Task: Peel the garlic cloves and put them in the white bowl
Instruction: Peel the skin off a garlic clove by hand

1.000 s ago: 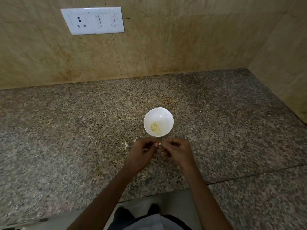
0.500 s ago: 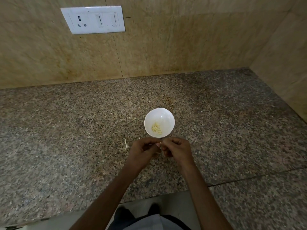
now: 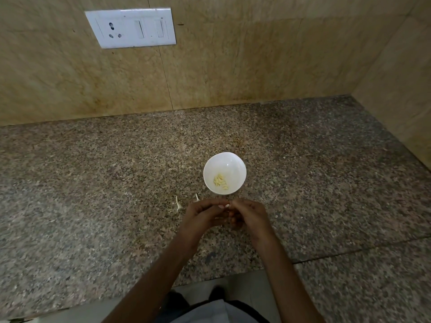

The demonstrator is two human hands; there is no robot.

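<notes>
A small white bowl (image 3: 224, 172) stands on the speckled granite counter, with several peeled, pale yellow garlic cloves (image 3: 220, 181) lying in its bottom. Just in front of the bowl my left hand (image 3: 202, 217) and my right hand (image 3: 249, 217) meet, fingers curled. Together they pinch a small white garlic clove (image 3: 225, 206) between their fingertips; only its tip shows. Both hands hover a little above the counter, apart from the bowl.
Two white bits of garlic skin or stalk (image 3: 178, 203) lie on the counter left of my hands. Tiled walls rise at the back and right; a white switch plate (image 3: 131, 27) is on the back wall. The counter's front edge (image 3: 210, 278) is near my body.
My hands stay together on the clove in front of the bowl, working it slightly; the fingers shifted a little. The bowl has not moved.
</notes>
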